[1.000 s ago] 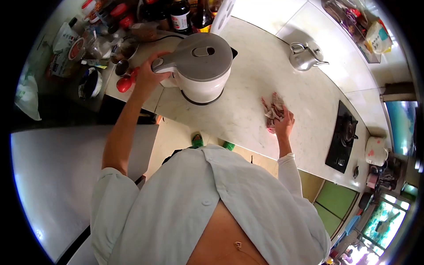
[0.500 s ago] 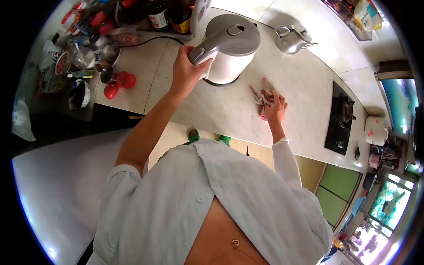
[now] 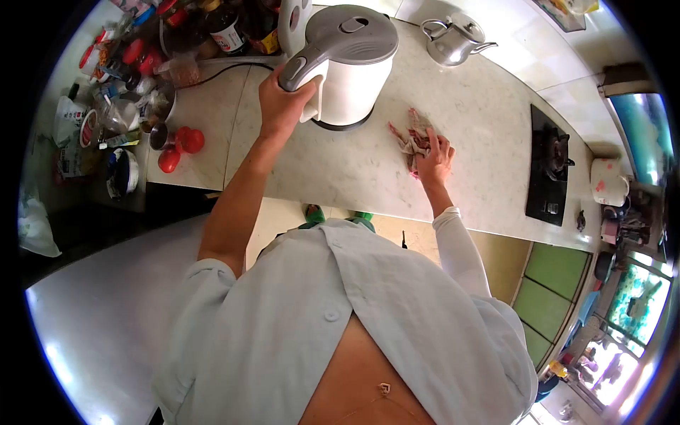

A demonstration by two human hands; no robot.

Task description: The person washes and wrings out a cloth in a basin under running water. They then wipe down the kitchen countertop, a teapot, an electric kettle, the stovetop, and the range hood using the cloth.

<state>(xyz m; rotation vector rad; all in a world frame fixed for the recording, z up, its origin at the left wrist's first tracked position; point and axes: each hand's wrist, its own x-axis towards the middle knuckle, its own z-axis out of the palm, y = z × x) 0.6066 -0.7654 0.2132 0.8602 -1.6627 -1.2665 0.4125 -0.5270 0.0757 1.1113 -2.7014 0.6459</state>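
My left hand point(image 3: 282, 106) is wrapped round the handle of a white electric kettle point(image 3: 352, 88) with a grey lid. The kettle stands upright on its dark base on the pale counter point(image 3: 319, 166). To the right, my right hand point(image 3: 434, 159) is closed on a crumpled, patterned rag point(image 3: 412, 140), pressing it against the counter top. Part of the rag is hidden under my fingers. A small steel teapot point(image 3: 453, 44) is behind the rag, near the tiled wall, with neither hand touching it.
Tomatoes point(image 3: 188, 140) and a metal cup point(image 3: 159, 136) sit at the left, near jars, bags and sauce bottles point(image 3: 225, 32). A black gas stove point(image 3: 549, 166) is set into the counter at the right. A power cord point(image 3: 237, 66) runs behind the kettle.
The whole view has shifted, so the counter items appear higher and further left. My right hand has moved slightly with the rag, which looks more spread out. My left hand stays on the kettle handle.
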